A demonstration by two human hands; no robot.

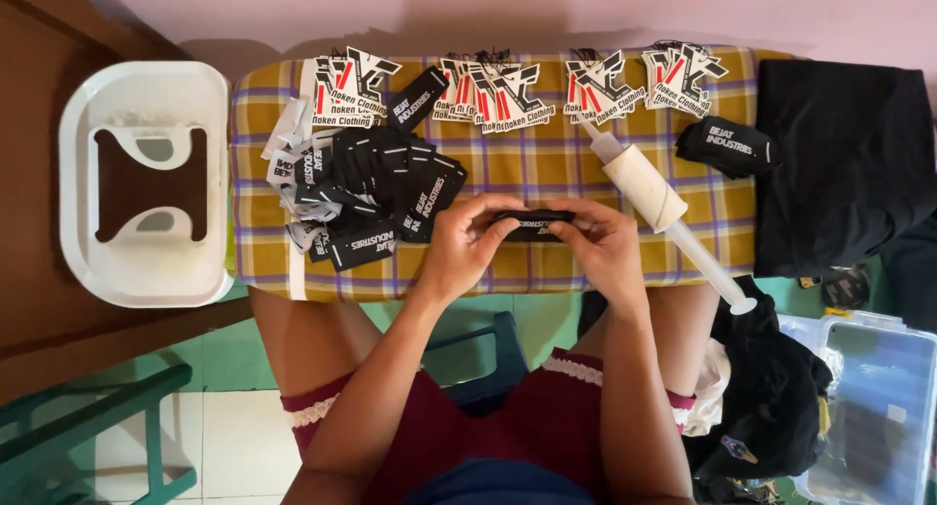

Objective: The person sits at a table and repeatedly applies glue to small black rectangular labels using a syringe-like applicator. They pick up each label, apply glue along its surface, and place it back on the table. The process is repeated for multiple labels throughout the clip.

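Observation:
My left hand and my right hand meet over the front edge of a plaid-covered board. Between them they pinch a narrow black fabric label, one hand at each end. Just left of my left hand lies a loose pile of black labels with white lettering. A big white plastic syringe lies diagonally right of my right hand.
Several bundles of black, white and red hang tags line the board's far edge. A small stack of black labels and folded black cloth lie at right. A white plastic stool stands left; a clear plastic box sits at lower right.

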